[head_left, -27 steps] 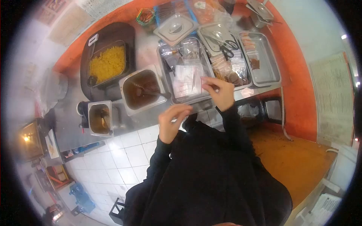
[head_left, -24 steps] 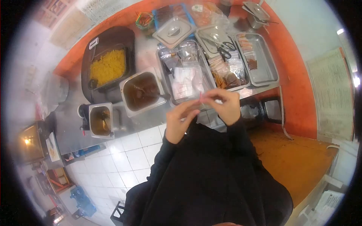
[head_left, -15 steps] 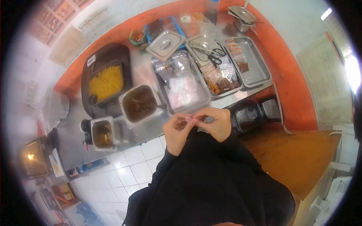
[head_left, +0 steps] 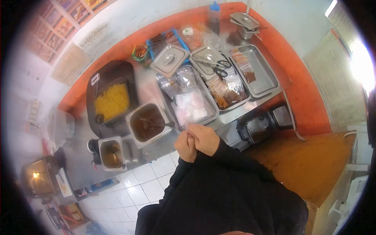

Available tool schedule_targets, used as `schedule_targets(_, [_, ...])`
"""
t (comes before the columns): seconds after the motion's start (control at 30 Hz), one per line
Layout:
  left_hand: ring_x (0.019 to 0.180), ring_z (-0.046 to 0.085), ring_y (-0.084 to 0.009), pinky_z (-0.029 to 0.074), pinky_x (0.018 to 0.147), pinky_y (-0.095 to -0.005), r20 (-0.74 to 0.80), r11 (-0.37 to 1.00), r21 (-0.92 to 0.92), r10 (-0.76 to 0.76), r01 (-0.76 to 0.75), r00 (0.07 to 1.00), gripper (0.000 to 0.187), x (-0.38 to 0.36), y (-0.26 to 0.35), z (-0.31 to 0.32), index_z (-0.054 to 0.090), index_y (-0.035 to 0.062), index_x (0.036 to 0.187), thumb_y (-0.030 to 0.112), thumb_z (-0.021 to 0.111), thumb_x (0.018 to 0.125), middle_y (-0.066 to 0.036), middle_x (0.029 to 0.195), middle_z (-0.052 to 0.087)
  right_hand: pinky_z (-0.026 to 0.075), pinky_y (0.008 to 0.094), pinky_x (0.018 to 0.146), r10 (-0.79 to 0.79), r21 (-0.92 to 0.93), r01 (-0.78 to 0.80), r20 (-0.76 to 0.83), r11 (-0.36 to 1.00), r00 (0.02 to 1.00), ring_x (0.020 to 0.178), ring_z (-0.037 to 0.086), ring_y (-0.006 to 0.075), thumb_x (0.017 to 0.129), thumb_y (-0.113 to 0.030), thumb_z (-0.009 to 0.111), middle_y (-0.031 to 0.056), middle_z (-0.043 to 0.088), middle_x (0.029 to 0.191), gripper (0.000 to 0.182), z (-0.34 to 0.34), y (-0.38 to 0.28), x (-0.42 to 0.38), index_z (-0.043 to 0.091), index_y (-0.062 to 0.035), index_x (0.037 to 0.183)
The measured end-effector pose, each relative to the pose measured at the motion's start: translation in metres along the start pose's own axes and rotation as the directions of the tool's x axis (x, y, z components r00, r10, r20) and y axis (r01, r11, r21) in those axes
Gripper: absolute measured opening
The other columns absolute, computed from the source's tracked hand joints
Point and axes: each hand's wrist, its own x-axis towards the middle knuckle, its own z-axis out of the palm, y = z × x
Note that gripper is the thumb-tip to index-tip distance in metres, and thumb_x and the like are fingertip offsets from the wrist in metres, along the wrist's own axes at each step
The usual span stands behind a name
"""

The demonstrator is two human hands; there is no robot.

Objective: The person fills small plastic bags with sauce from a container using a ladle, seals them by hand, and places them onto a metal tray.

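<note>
My left hand (head_left: pixel 185 147) and my right hand (head_left: pixel 206 140) are pressed together with curled fingers, just in front of the counter's edge. Whatever is between the fingertips is hidden now. Directly beyond them is a steel tray (head_left: pixel 214 116) holding small clear packets (head_left: pixel 190 105) with whitish contents. To the right of it stands another steel tray with brown-filled plastic packets (head_left: pixel 231 93), and black-handled scissors (head_left: pixel 221 70) rest on a lid there. A steel pan of brown liquid (head_left: pixel 147 124) with a dark-handled utensil is left of my hands.
A black container of yellow food (head_left: pixel 112 101) stands at the back left. Nearer is a smaller steel pan (head_left: pixel 112 153). A steel tray (head_left: pixel 263 74) with a few packets is at the right. Lower right lies a brown board surface (head_left: pixel 305 168); white floor tiles (head_left: pixel 150 178) show below the counter.
Both hands have drawn together and moved slightly down, the right one now folded over toward the left. The small pale thing between their fingertips is now hidden. The camera view has shifted a little.
</note>
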Motion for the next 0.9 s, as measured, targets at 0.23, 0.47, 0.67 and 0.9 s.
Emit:
schedule_targets(0.23, [0.046, 0.046, -0.0275, 0.034, 0.045, -0.0344, -0.128, 0.989, 0.099, -0.098, 0.111, 0.987, 0.020, 0.021, 0.001, -0.007, 0.043, -0.0007, 0.060, 0.007, 0.052, 0.076, -0.016, 0.054, 0.046, 0.045, 0.0364, 0.059, 0.006, -0.085, -0.019, -0.153, 0.996, 0.988, 0.071, 0.055, 0.0301, 0.071, -0.013, 0.056, 0.0117, 0.055, 0.075, 0.016, 0.018, 0.011, 0.008, 0.054, -0.0076, 0.086])
schedule_targets(0.47, [0.049, 0.046, -0.0328, 0.035, 0.046, -0.0389, 0.343, 0.977, 0.126, 0.118, -0.171, 0.932, 0.015, 0.032, -0.015, -0.001, 0.048, -0.0008, 0.066, 0.008, 0.051, 0.077, -0.018, 0.057, 0.047, 0.046, 0.0287, 0.058, -0.185, 0.057, 0.205, -0.254, 0.977, 0.949, 0.065, 0.056, 0.0222, 0.072, -0.005, 0.061, 0.0085, 0.055, 0.078, 0.014, -0.017, 0.043, 0.011, 0.060, -0.0051, 0.086])
schedule_targets(0.67, [0.074, 0.052, -0.0268, 0.038, 0.068, -0.0337, 0.117, 0.991, -0.097, 0.105, -0.094, 0.988, 0.010, 0.048, 0.017, 0.009, 0.056, 0.0011, 0.071, 0.010, 0.057, 0.075, -0.011, 0.069, 0.055, 0.046, 0.0255, 0.055, -0.115, 0.067, 0.141, -0.304, 0.988, 0.946, 0.062, 0.057, 0.0181, 0.072, -0.006, 0.062, 0.0058, 0.057, 0.075, 0.010, -0.046, 0.036, -0.001, 0.060, -0.0044, 0.082])
schedule_targets(0.9, [0.080, 0.052, -0.0231, 0.030, 0.086, -0.0437, 0.306, 0.879, 0.146, 0.396, -0.454, 0.866, 0.007, 0.048, 0.021, -0.023, 0.059, 0.0067, 0.072, 0.003, 0.059, 0.066, -0.008, 0.073, 0.055, 0.042, 0.0287, 0.051, 0.101, 0.304, -0.128, 0.104, 0.944, 0.990, 0.055, 0.053, 0.0215, 0.072, -0.011, 0.063, 0.0087, 0.049, 0.063, 0.017, -0.050, 0.023, -0.008, 0.050, -0.0045, 0.081])
